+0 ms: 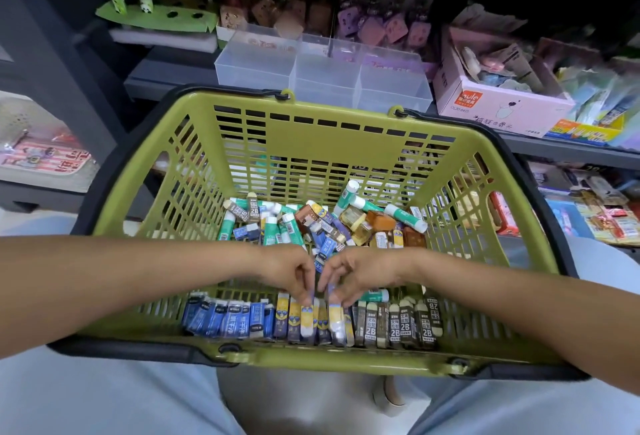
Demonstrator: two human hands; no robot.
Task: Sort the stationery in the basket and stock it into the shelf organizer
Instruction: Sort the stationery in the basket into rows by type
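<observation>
Lining up erasers [306, 320] upright along the basket's [332, 130] near wall; left hand [291, 272] and right hand [356, 272] each pinch one, fingertips pointing down.

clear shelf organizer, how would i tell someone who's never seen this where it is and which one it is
Start at the green basket on the person's lap and look just beyond its far rim, to the grey shelf. The clear shelf organizer sits there, left of a pink carton. Alone among its neighbours, it is see-through, divided into compartments.
</observation>
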